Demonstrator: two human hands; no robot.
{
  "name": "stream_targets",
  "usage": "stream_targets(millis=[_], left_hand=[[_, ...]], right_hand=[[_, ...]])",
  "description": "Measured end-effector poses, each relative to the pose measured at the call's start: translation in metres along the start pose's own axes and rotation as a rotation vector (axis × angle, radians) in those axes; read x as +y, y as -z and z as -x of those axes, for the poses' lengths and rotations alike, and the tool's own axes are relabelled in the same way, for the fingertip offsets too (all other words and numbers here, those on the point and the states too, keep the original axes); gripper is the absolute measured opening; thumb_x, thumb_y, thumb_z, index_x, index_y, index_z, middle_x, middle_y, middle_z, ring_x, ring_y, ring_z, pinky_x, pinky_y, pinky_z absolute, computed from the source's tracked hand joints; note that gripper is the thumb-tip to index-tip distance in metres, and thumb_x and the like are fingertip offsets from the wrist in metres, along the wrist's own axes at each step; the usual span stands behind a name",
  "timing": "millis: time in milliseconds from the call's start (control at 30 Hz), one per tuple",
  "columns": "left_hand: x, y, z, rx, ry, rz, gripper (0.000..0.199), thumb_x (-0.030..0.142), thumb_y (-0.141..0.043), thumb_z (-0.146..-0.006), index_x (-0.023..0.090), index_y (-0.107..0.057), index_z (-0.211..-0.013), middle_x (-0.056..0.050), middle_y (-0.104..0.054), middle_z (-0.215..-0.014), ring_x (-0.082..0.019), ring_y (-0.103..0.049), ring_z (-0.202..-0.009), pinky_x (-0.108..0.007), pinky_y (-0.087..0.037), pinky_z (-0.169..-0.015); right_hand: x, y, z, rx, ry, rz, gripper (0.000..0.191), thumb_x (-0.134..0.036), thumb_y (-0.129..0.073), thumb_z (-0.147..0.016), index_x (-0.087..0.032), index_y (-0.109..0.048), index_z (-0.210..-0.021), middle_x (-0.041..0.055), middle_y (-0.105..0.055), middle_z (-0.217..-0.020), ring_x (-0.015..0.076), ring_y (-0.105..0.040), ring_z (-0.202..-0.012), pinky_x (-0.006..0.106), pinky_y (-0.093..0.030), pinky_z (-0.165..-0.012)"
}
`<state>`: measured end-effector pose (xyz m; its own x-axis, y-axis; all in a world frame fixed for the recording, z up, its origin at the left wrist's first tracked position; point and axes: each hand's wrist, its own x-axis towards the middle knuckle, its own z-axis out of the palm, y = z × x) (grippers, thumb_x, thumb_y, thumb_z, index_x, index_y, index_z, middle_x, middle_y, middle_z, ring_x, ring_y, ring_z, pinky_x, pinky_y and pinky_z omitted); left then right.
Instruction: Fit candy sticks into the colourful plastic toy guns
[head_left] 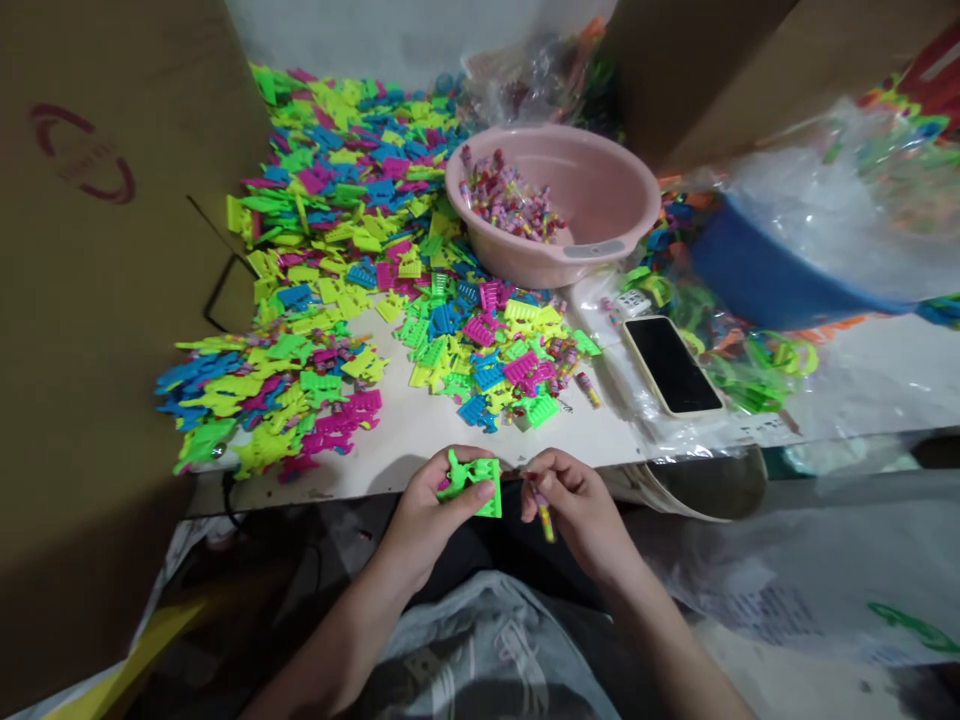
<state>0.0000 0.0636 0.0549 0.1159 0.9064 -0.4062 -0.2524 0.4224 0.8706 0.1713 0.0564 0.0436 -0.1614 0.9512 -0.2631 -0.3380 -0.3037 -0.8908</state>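
My left hand (439, 510) is closed on a bright green plastic piece (489, 490) with comb-like ridges, thumb on top, just off the table's front edge. To its right, my right hand (574, 500) pinches a small stick (545, 515) with a yellow and pink wrapper, pointing downward. The two hands are apart. Beyond them on the white table (405, 425) lies a pile of ridged plastic pieces (487, 370) in green, pink, blue and yellow. A similar wrapped stick (589, 391) rests at that pile's right side.
A pink basin (615, 190) holds many wrapped sticks. A phone (673, 365) lies on clear plastic bags at the right, before a blue basin (780, 270). Colourful pieces (337, 210) heap up at the back left. A large cardboard box (112, 300) stands left.
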Motion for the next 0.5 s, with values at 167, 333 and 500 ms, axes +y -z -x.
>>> stream_targets(millis=[167, 333, 500], left_hand=[[0.002, 0.002, 0.002, -0.088, -0.11, -0.146, 0.022, 0.029, -0.073, -0.074, 0.021, -0.065, -0.092, 0.0, -0.067, -0.089, -0.015, -0.059, -0.084, -0.022, -0.045, -0.075], [0.007, 0.002, 0.004, -0.1, -0.204, -0.301, 0.017, 0.023, -0.068, -0.077, 0.021, -0.064, -0.094, 0.0, -0.067, -0.094, -0.015, -0.061, -0.088, -0.022, -0.045, -0.077], [0.01, 0.001, 0.007, -0.12, -0.214, -0.37, 0.015, 0.021, -0.067, -0.076, 0.02, -0.064, -0.091, -0.001, -0.068, -0.092, -0.016, -0.062, -0.088, -0.024, -0.047, -0.08]], right_hand=[[-0.001, -0.01, 0.007, 0.006, 0.262, 0.387, 0.026, -0.043, -0.058, -0.089, -0.022, -0.07, -0.095, 0.0013, -0.064, -0.074, 0.0134, -0.058, -0.067, 0.026, -0.047, -0.063], [-0.006, -0.009, 0.014, -0.005, 0.413, 0.499, 0.026, -0.03, -0.053, -0.094, -0.027, -0.059, -0.119, 0.0052, -0.066, -0.106, 0.0173, -0.061, -0.099, 0.031, -0.048, -0.088], [-0.007, -0.008, 0.014, 0.029, 0.428, 0.477, 0.011, -0.025, -0.057, -0.092, -0.025, -0.056, -0.103, 0.0011, -0.064, -0.094, 0.0136, -0.062, -0.09, 0.025, -0.05, -0.081]])
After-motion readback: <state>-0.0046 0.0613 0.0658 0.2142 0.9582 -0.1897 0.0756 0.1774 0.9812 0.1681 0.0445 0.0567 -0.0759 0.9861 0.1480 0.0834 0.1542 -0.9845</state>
